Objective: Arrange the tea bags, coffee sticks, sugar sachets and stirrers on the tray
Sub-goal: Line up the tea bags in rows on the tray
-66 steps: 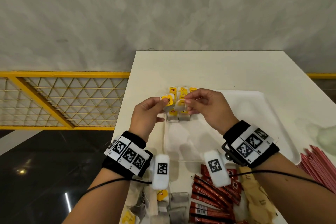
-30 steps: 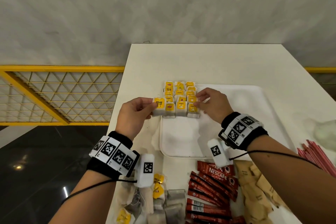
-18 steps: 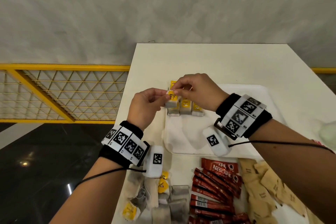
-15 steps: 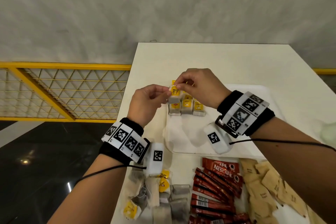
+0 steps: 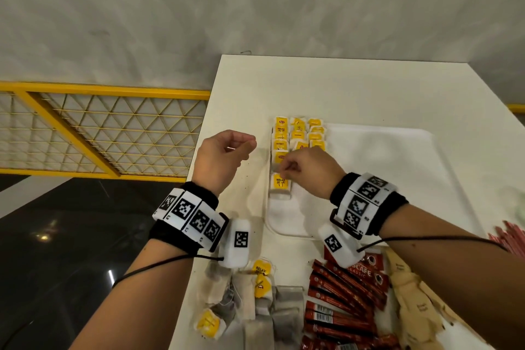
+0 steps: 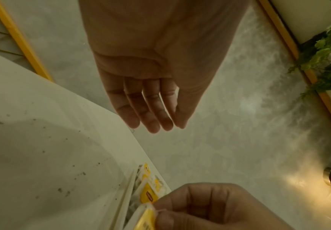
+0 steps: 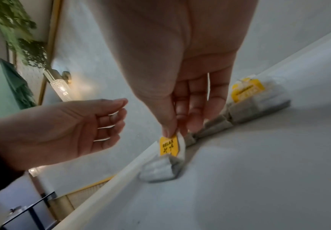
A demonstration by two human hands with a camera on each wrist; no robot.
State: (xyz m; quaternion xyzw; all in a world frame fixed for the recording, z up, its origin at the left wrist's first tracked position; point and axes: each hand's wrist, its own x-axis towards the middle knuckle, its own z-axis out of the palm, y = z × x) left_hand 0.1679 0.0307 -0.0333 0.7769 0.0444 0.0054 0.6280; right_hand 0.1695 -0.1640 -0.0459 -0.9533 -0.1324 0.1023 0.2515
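Note:
A white tray (image 5: 383, 179) lies on the table, with yellow-tagged tea bags (image 5: 298, 136) lined up in three columns at its far left corner. My right hand (image 5: 279, 169) pinches the yellow tag (image 7: 169, 146) of one more tea bag (image 7: 160, 169). This bag (image 5: 279, 186) lies on the tray at the near end of the left column, beside the rim. My left hand (image 5: 244, 148) hovers just left of the tray with its fingers relaxed and holds nothing. The left wrist view shows those fingers (image 6: 152, 123) nearly straight.
Near the table's front edge lie loose tea bags (image 5: 241, 301), red coffee sticks (image 5: 341, 293) and brown sugar sachets (image 5: 412, 307). Red stirrers (image 5: 508, 236) lie at the right. The table's left edge drops off beside a yellow railing (image 5: 99, 128).
Both hands held a tea bag over the rows. My left hand has let go and drawn back left, and my right hand has lowered the bag onto the tray.

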